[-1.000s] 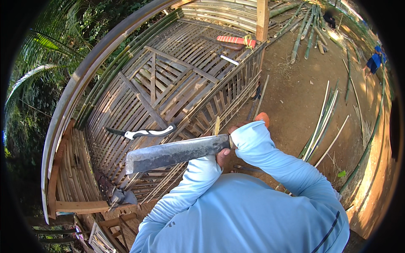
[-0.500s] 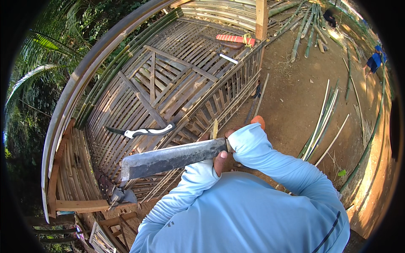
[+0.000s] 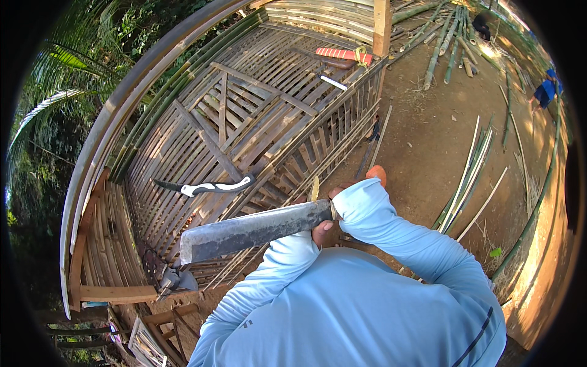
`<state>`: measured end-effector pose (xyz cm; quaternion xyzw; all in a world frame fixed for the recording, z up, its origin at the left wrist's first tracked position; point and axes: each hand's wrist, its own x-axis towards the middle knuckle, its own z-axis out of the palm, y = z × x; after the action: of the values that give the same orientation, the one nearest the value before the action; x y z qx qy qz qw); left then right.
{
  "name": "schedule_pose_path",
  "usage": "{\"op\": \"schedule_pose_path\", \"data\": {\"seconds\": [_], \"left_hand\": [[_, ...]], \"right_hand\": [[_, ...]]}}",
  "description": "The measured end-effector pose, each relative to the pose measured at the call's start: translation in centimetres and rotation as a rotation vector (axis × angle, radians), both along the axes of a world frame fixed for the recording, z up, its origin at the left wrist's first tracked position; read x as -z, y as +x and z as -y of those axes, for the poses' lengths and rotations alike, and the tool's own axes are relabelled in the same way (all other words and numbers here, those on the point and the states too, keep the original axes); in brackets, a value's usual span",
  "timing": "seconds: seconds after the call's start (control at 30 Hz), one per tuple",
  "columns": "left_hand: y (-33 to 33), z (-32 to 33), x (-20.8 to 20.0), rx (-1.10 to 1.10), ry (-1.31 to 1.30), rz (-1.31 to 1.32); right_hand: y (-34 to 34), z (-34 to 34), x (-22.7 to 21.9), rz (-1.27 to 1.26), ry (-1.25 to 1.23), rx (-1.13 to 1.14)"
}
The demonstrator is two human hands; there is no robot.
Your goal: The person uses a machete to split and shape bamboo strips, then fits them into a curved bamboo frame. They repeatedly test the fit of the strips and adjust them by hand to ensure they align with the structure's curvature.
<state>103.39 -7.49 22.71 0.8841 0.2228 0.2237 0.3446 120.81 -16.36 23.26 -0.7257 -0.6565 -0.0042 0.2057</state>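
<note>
A broad, dark-grey machete (image 3: 257, 231) points left across my front, its blade tilted a little upward toward the handle. My right hand (image 3: 337, 192) grips its handle, mostly hidden by the pale blue sleeve cuff. Below the blade shows the thumb of my left hand (image 3: 322, 231), and a fingertip shows above it; the blade hides the rest. Between my hands a thin yellowish bamboo piece (image 3: 315, 188) sticks up past the blade, apparently held in my left fingers. A rounded orange thing (image 3: 377, 175) shows beyond the right cuff; its kind is unclear.
On the slatted bamboo platform (image 3: 183, 144) lie a folding saw (image 3: 214, 186) with a white-and-black handle, a red sheath (image 3: 342, 55) and a white stick (image 3: 333, 82). Bamboo strips (image 3: 468, 174) and poles (image 3: 449, 46) lie on the ground at right. A person in blue (image 3: 546, 90) is far right.
The machete blade has shifted slightly right and down, and the thumb of my left hand has moved a little. The rest of the scene looks almost the same.
</note>
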Motion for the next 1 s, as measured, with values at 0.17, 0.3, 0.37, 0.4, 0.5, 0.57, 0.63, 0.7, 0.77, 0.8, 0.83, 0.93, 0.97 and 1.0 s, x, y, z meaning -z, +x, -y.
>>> {"op": "schedule_pose_path", "data": {"seconds": [0.17,0.3,0.37,0.4,0.5,0.57,0.63,0.7,0.77,0.8,0.83,0.93,0.97,1.0], "left_hand": [[-0.1,0.2,0.4,-0.036,-0.021,-0.021],[0.0,0.3,0.5,-0.064,-0.008,0.019],[0.0,0.3,0.6,-0.087,-0.016,-0.008],[0.1,0.3,0.7,-0.098,-0.020,-0.021],[0.2,-0.1,1.4,-0.081,-0.026,0.011],[0.1,-0.3,1.5,-0.072,-0.033,0.007],[0.0,-0.4,1.3,-0.060,-0.080,0.011],[-0.2,-0.5,1.1,-0.038,-0.171,0.022],[-0.3,-1.0,1.2,0.016,-0.191,0.025],[-0.3,-1.1,1.2,0.044,-0.202,0.026],[-0.4,-1.0,1.0,0.034,-0.275,0.035],[-0.5,-0.8,0.3,0.019,-0.437,0.033],[-0.6,-0.9,0.3,0.028,-0.455,0.009],[-0.6,-1.0,0.2,0.040,-0.472,-0.016]], "right_hand": [[0.0,-0.5,1.9,-0.240,-0.049,0.065],[0.1,-0.7,2.4,-0.200,-0.021,0.076],[-0.2,-0.7,1.3,-0.032,-0.057,0.087],[-0.2,-0.8,1.1,-0.041,-0.058,0.080],[-0.2,-0.8,0.8,-0.065,-0.047,0.070],[-0.2,-0.8,0.9,-0.076,-0.024,0.072],[-0.2,-0.8,0.1,-0.055,-0.038,0.040],[-0.2,-0.6,0.0,-0.029,-0.048,0.014],[-0.2,-0.4,0.1,0.003,-0.051,-0.009],[-0.3,-0.4,0.1,0.000,-0.042,-0.017],[-0.4,-0.4,0.0,-0.004,-0.034,-0.026],[-0.6,-0.4,0.7,-0.079,-0.007,-0.019],[-0.7,-0.4,1.3,-0.115,0.003,-0.010],[-0.5,-0.4,2.4,-0.006,-0.006,-0.027]]}}
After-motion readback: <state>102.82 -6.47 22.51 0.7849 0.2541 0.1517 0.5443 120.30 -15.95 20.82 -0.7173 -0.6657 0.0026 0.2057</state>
